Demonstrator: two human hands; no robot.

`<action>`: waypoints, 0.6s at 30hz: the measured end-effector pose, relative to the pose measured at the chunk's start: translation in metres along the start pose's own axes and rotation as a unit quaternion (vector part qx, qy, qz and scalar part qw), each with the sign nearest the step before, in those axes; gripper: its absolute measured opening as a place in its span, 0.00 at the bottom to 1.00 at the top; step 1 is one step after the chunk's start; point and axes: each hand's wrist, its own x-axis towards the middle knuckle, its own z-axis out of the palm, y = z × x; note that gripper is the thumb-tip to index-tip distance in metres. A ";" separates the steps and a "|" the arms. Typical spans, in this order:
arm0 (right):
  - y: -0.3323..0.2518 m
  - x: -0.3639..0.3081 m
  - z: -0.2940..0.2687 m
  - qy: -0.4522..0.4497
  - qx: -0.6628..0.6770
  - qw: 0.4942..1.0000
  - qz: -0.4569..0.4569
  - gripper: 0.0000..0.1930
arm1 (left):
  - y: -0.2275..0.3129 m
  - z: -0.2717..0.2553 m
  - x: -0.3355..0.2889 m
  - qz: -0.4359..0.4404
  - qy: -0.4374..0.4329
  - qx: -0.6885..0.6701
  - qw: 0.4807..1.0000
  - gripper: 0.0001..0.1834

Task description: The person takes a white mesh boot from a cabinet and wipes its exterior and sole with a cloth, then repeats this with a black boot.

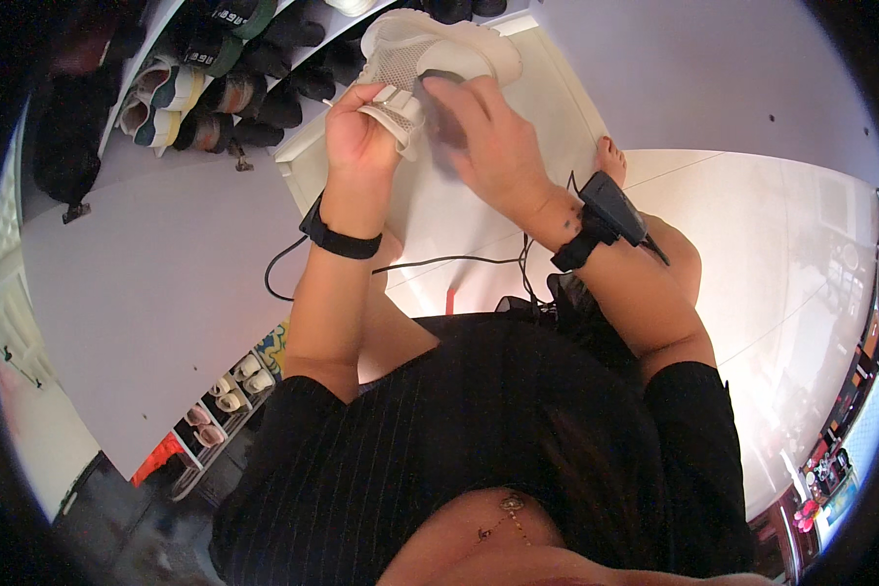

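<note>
A beige chunky-soled shoe [435, 57] with mesh panels is held up in front of me, its sole turned to the far right. My left hand [361, 132] grips it by the collar and strap end nearest me, fingers closed. Against the shoe's side my right hand [493, 142] holds a dark, blurred object [443, 112] with fingers curled round it. The kind of that object cannot be made out. Part of the shoe's near side is hidden behind it and my fingers.
At the far left, shelves hold several dark shoes [293, 59] and multicoloured sneakers [161, 103]. Pale cabinet doors [137, 303] stand open on both sides. A black cable [449, 260] crosses below my wrists. A low rack with light shoes [230, 396] is at the lower left.
</note>
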 end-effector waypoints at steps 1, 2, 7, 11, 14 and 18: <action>0.005 0.003 -0.001 0.009 -0.025 1.000 0.006 0.27 | -0.001 0.001 -0.001 -0.007 -0.014 0.006 1.000 0.26; 0.014 0.006 -0.003 0.011 -0.026 1.000 0.005 0.27 | -0.003 0.003 -0.001 -0.013 -0.029 0.012 0.999 0.26; 0.054 0.022 -0.024 0.113 -0.063 0.989 0.071 0.19 | -0.014 0.032 -0.010 0.064 0.107 0.160 0.979 0.27; 0.061 0.021 -0.030 0.096 -0.080 0.990 0.065 0.18 | -0.035 0.048 -0.017 0.062 0.133 0.244 0.958 0.29; 0.059 0.020 -0.026 0.050 -0.062 0.995 0.052 0.17 | -0.045 0.055 -0.022 0.017 0.133 0.327 0.935 0.30; 0.062 0.024 -0.022 0.074 -0.050 0.995 0.037 0.14 | -0.053 0.046 -0.025 0.034 0.109 0.388 0.915 0.24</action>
